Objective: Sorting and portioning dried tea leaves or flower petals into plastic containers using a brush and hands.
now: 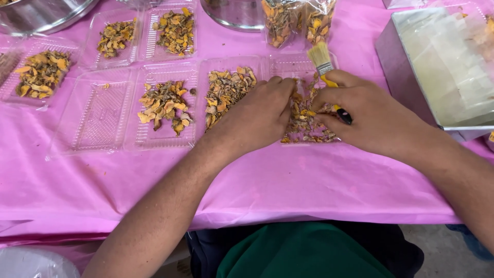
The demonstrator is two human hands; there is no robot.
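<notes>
Right hand (368, 116) closed round small yellow-handled brush with pale bristles (325, 69), bristles pointing 12 o'clock. Left hand (260, 116) fingers curled, pinching dried orange-yellow root slices (309, 128) in clear plastic tray (288, 66), which sits on pink tablecloth (288, 180). Shiny metal box (399, 62) at 2 o'clock.

The single head camera looked steeply down from the seated person's own eye line, facing forward across the pink table (288, 185). It sat close (forearms filled the lower frame), with the lap at the bottom edge.
</notes>
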